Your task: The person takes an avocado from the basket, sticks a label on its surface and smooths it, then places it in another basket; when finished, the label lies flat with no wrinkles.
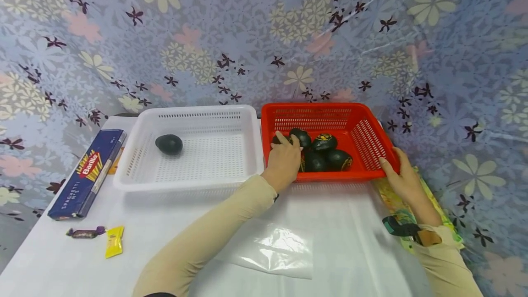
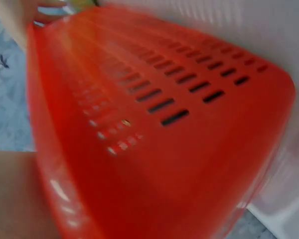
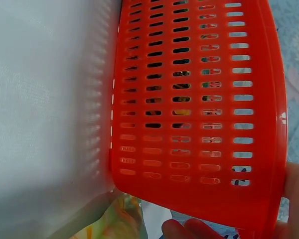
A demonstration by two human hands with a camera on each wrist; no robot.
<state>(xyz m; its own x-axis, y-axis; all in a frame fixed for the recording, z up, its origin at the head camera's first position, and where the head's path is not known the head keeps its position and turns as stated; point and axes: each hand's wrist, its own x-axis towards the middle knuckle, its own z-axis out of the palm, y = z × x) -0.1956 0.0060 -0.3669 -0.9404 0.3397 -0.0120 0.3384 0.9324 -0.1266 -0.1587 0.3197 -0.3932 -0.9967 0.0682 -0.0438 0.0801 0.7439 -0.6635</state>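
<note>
Avocados (image 1: 323, 152) sit piled in the red basket (image 1: 363, 118) on the desk (image 1: 350, 242). I see my left hand (image 1: 284, 159) curled over one at the basket's left; my right hand (image 1: 402, 175) grips the basket's near right corner.

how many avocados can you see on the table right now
6: one in the white basket at; five in the red basket at. The left hand may hide more.

Avocados (image 1: 326, 152) in right basket (image 1: 373, 141); one (image 1: 169, 144) left.
</note>
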